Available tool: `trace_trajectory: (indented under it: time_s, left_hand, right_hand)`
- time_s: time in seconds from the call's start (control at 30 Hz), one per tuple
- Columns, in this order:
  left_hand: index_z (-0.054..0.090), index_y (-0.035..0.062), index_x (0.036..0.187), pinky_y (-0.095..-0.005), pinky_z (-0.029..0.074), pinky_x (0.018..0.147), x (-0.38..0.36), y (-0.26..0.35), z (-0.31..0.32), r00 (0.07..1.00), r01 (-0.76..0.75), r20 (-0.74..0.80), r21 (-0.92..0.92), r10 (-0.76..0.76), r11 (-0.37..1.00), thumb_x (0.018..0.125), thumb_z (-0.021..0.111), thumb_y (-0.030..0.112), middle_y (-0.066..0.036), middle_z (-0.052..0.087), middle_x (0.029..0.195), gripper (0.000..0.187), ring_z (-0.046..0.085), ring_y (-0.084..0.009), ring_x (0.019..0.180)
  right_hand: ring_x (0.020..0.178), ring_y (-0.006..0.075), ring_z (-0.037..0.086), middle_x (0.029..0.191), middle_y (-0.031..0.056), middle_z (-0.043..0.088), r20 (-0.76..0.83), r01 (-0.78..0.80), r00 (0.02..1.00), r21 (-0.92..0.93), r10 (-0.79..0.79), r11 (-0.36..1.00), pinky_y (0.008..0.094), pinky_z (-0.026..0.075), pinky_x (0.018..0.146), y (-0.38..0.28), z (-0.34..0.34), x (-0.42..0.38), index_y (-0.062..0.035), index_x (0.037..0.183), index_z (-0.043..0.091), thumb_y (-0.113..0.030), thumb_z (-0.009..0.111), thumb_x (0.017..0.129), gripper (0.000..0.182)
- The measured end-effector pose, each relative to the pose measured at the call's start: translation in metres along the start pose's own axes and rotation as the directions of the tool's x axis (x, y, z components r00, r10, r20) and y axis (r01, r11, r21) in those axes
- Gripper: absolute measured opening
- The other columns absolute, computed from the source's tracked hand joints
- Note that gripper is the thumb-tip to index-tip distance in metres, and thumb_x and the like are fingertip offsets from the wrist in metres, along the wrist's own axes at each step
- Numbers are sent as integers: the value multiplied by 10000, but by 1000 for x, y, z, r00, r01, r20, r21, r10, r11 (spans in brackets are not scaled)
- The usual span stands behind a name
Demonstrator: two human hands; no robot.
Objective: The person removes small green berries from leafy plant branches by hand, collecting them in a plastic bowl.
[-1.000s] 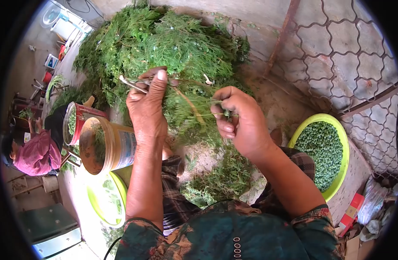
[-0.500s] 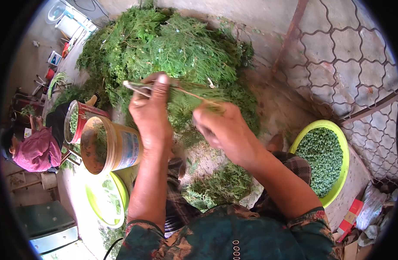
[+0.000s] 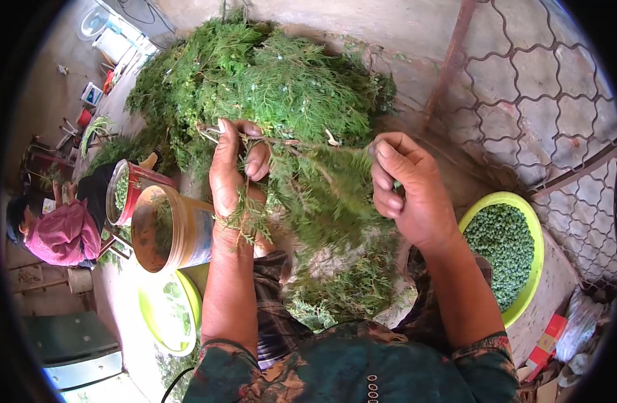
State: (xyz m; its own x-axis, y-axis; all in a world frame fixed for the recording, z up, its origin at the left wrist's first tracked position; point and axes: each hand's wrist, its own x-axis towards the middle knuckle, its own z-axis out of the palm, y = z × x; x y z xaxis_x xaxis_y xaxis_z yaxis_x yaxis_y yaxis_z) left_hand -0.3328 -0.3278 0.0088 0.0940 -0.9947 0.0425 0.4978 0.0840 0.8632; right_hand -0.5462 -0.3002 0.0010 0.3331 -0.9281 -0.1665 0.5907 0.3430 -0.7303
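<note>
My left hand (image 3: 240, 160) is closed round the woody stem of a leafy evergreen branch (image 3: 322, 185), thumb pointing up. The cut stem end sticks out to the left of the thumb, and a small side sprig hangs over my left wrist. The branch stretches rightward with its foliage drooping, partly blurred. At its far tip is my right hand (image 3: 412, 185), fingers curled and fingertips pinched against the thin end. Whether a berry is also between those fingers is too small to tell. Behind the hands lies a big heap of evergreen branches (image 3: 308, 80).
A yellow-green basin (image 3: 538, 262) of small green berries stands at right. To the left are a cream bucket (image 3: 181, 232), a red bucket (image 3: 128, 213) and a bright green basin (image 3: 193, 295). Cut sprigs (image 3: 349, 282) lie between my legs. A person in pink (image 3: 63, 232) sits far left. Metal grating (image 3: 543, 87) leans at right.
My right hand has moved right and away from my left hand, out to the branch's tip. The branch now spreads between the two hands. My left hand stays closed on the stem.
</note>
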Motion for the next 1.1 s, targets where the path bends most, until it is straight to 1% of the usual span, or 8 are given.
trace_trajectory:
  time_s: [0.27, 0.5, 0.6, 0.63, 0.77, 0.9, 0.97, 1.1]
  left_hand:
    - [500, 86, 819, -232, 317, 490, -1, 4, -6, 996, 63, 60, 42, -66, 997, 929, 438, 423, 78, 301, 472, 360, 234, -49, 407]
    - [472, 89, 832, -207, 253, 424, 9, 2, -21, 954, 173, 269, -128, -133, 977, 946, 426, 371, 104, 323, 456, 308, 244, -30, 358]
    - [452, 79, 815, -188, 246, 373, 10, -1, -19, 948, 206, 290, -256, -128, 944, 966, 401, 315, 82, 308, 436, 285, 244, -36, 342]
    - [450, 73, 810, -188, 246, 373, 10, -1, -19, 946, 210, 301, -274, -124, 939, 967, 397, 307, 77, 304, 428, 287, 245, -39, 338]
    - [453, 78, 802, -202, 233, 370, 12, 1, -21, 959, 188, 256, -265, -119, 946, 959, 418, 317, 83, 294, 426, 288, 228, -45, 331]
    - [531, 66, 814, -198, 260, 457, 7, 3, -13, 984, 129, 99, 183, -149, 975, 942, 434, 366, 54, 377, 484, 340, 306, -47, 411]
    - [558, 52, 821, -220, 352, 541, 6, -1, -9, 995, 95, -26, 544, -97, 834, 943, 423, 375, 4, 499, 584, 370, 449, -89, 526]
    - [534, 35, 805, -356, 454, 733, 7, -24, -3, 978, -199, 67, 573, 197, 795, 945, 416, 374, -73, 563, 698, 385, 579, -212, 703]
  right_hand:
    - [558, 44, 413, 664, -10, 473, -110, 141, 957, -633, -269, 761, 216, 340, 491, -15, -17, -7, 21, 885, 583, -247, 534, 907, 274]
    - [889, 126, 560, 953, 66, 632, 266, 313, 949, -858, -168, 408, 265, 439, 799, -18, -28, -5, 19, 1064, 584, -268, 574, 883, 339]
    - [893, 138, 572, 975, 89, 634, 295, 279, 955, -857, -32, 433, 271, 443, 798, -16, -26, -7, 17, 1068, 587, -282, 582, 876, 355]
    - [680, 119, 521, 737, 64, 585, 335, 340, 937, -805, -101, 485, 268, 428, 620, -6, -27, -7, 23, 950, 596, -294, 573, 880, 325]
    - [580, 50, 396, 630, -40, 468, 369, 208, 923, -716, 108, 667, 231, 346, 518, -4, -17, -10, -16, 815, 604, -294, 550, 896, 294]
    - [542, 34, 376, 640, -39, 451, 205, -22, 959, -629, 193, 777, 212, 302, 473, -8, -12, -13, -47, 799, 558, -288, 546, 879, 254]
    - [438, 40, 328, 636, 1, 474, 152, -202, 959, -230, 240, 952, 206, 250, 399, -9, -15, -12, -84, 785, 502, -281, 542, 870, 218]
    - [400, 37, 310, 675, 38, 508, 15, -321, 946, -95, 324, 942, 197, 235, 369, -7, -16, -11, -103, 831, 482, -274, 529, 893, 188]
